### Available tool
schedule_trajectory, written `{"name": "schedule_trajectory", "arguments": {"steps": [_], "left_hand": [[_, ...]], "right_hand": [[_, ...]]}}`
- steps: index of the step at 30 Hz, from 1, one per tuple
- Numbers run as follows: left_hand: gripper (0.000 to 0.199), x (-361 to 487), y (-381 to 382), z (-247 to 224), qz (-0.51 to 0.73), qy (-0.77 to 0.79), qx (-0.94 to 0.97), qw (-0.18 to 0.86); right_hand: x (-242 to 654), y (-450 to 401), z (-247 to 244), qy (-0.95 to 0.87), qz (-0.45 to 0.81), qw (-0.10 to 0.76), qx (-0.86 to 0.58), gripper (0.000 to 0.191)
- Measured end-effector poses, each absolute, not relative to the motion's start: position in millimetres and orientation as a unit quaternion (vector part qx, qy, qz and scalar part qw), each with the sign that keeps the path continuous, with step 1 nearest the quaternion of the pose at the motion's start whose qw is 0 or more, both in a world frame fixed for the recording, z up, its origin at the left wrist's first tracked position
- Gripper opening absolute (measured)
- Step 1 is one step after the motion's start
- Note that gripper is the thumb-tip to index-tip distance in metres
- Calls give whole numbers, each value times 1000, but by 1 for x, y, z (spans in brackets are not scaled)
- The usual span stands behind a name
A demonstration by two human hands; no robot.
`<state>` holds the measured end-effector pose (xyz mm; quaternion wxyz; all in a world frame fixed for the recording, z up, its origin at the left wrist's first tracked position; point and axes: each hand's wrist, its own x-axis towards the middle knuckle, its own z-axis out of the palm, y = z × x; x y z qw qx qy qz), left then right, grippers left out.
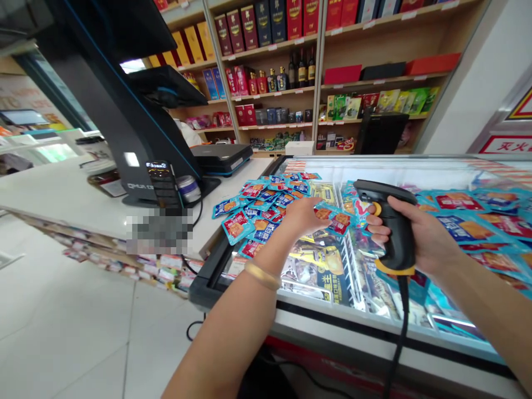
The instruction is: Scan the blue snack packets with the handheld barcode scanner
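My right hand (424, 235) sits at two o'clock, fingers wrapped firmly around a black-and-yellow corded barcode scanner (394, 230). At twelve o'clock, my left hand (301, 217) pinches a blue foil snack packet (334, 218) narrowly above a glass-topped chest freezer (353, 327).

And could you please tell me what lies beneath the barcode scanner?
Below the barcode scanner, blue snack packets and dark-yellow packaging show in the lit freezer; whatever lies directly beneath the right hand is covered.

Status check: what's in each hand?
Left hand: blue snack packet held. Right hand: corded barcode scanner gripped. Loose packets on white counter.
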<state>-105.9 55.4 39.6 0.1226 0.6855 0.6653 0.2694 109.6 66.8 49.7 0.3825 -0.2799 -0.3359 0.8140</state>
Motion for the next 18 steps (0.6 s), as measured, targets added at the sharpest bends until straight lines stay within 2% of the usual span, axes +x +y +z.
{"name": "schedule_trajectory", "arguments": {"steps": [4, 7, 10, 18], "left_hand": [[52, -105, 58, 46, 424, 633, 612, 211], [42, -104, 59, 50, 535, 564, 495, 389], [35, -104, 59, 52, 586, 469, 385, 536], [29, -98, 60, 52, 599, 436, 330, 585]], "right_hand": [[110, 66, 51, -338, 807, 395, -279, 12], [109, 64, 53, -340, 805, 399, -276, 11], [107, 62, 54, -336, 806, 396, -283, 12], [104, 61, 53, -332, 819, 381, -272, 15]]}}
